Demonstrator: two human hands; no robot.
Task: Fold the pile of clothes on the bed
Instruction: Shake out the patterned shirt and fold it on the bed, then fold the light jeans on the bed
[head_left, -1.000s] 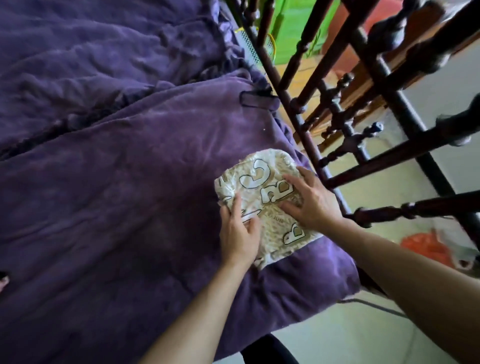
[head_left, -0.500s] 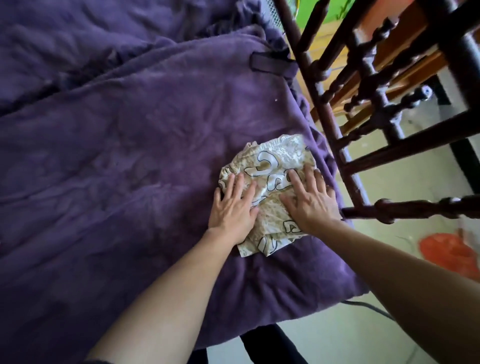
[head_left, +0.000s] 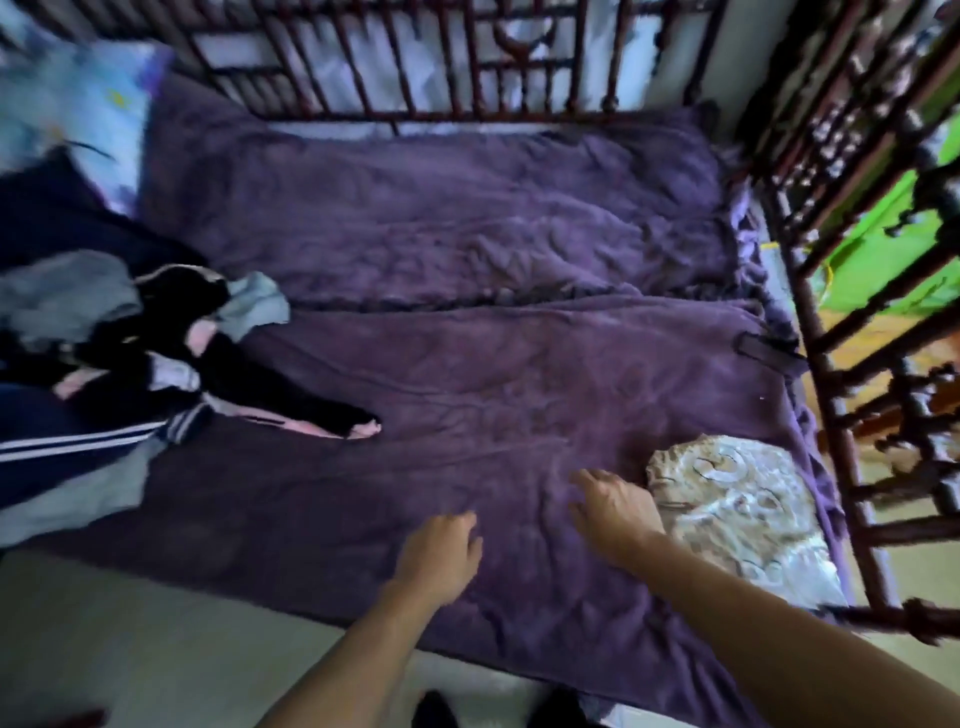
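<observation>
Head view: the left hand (head_left: 441, 551) and the right hand (head_left: 615, 512) hang apart over the purple blanket (head_left: 467, 389), fingers loose, holding nothing. The folded patterned cloth (head_left: 737, 499) lies just beside the right hand, near the bed rail (head_left: 831, 415). The pile of clothes (head_left: 130, 332) sits far to the left.

Clothes pile (head_left: 119, 332) partly off-frame left
</observation>
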